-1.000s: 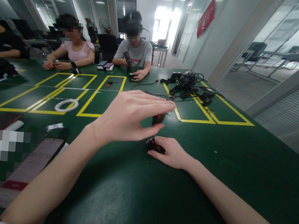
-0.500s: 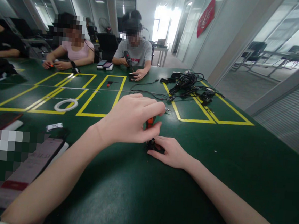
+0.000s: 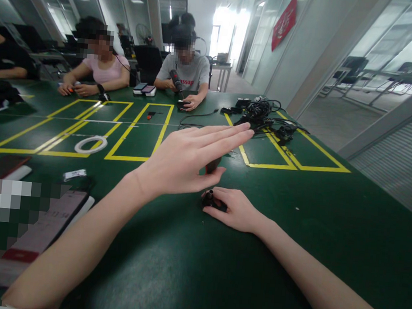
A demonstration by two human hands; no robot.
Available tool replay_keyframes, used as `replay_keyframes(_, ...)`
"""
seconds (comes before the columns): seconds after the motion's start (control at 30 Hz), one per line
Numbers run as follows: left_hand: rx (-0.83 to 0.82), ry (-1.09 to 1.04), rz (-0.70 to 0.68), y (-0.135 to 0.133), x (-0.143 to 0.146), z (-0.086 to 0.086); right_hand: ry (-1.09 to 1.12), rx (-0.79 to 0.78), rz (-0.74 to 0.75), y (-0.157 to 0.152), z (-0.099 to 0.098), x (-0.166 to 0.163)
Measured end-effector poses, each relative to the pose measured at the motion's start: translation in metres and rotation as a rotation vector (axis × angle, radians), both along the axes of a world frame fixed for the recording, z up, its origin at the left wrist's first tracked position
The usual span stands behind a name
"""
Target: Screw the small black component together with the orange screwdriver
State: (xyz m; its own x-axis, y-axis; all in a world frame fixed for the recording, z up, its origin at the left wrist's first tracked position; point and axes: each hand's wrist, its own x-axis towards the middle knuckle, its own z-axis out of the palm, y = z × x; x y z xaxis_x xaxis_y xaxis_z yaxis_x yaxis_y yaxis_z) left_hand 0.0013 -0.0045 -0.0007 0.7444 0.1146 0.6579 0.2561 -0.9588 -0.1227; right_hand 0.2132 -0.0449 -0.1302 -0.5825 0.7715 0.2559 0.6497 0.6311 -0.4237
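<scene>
My left hand (image 3: 187,160) is raised over the table, palm down, its fingers stretched forward and its thumb below them. Between thumb and fingers shows a dark, reddish handle (image 3: 213,164), seemingly a screwdriver's; most of it is hidden. Just below, my right hand (image 3: 239,210) rests on the green table (image 3: 196,269), thumb and fingers closed around a small black part (image 3: 213,202). That part has a short upright cylinder with a shiny rim. Its far side is covered by my fingers.
Tangled black cables (image 3: 258,113) lie ahead on the right, near yellow tape outlines. A white ring (image 3: 90,144) and a phone-like device (image 3: 46,227) are on the left. Across the table, a co-worker (image 3: 184,73) holds a power screwdriver (image 3: 176,80); other people sit further left.
My left fingers have straightened and reached forward to the right, from a curled grip. The handle between them looked orange and black before and now looks dark red. My right hand has stayed still.
</scene>
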Motion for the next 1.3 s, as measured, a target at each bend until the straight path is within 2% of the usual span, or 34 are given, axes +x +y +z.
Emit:
replay_keyframes(0.23,0.067,-0.027,0.068,0.001,0.001,-0.002,-0.017,-0.011,-0.011,-0.001,0.001,0.000)
replay_keyframes(0.43,-0.150,0.064,0.041,-0.006,-0.008,0.010,-0.010,-0.043,0.002,0.000,0.001,0.001)
replay_keyframes(0.63,-0.204,0.108,0.078,-0.007,-0.017,0.018,-0.001,-0.025,0.002,0.000,0.001,0.002)
replay_keyframes(0.73,-0.114,0.055,0.071,-0.001,-0.012,0.011,0.002,-0.009,0.002,0.000,0.000,0.002)
replay_keyframes(0.9,0.111,-0.096,0.024,0.012,0.001,-0.011,0.004,-0.003,-0.003,0.000,0.000,0.001)
replay_keyframes(1.0,0.163,-0.196,0.042,0.015,0.007,-0.023,-0.002,-0.001,-0.005,0.000,-0.001,0.001)
replay_keyframes(1.17,0.079,-0.236,0.006,0.015,0.009,-0.025,0.003,-0.016,0.001,0.000,0.000,0.000)
replay_keyframes(1.3,-0.134,-0.128,-0.069,0.008,-0.002,-0.007,0.015,-0.036,0.007,0.000,0.001,0.000)
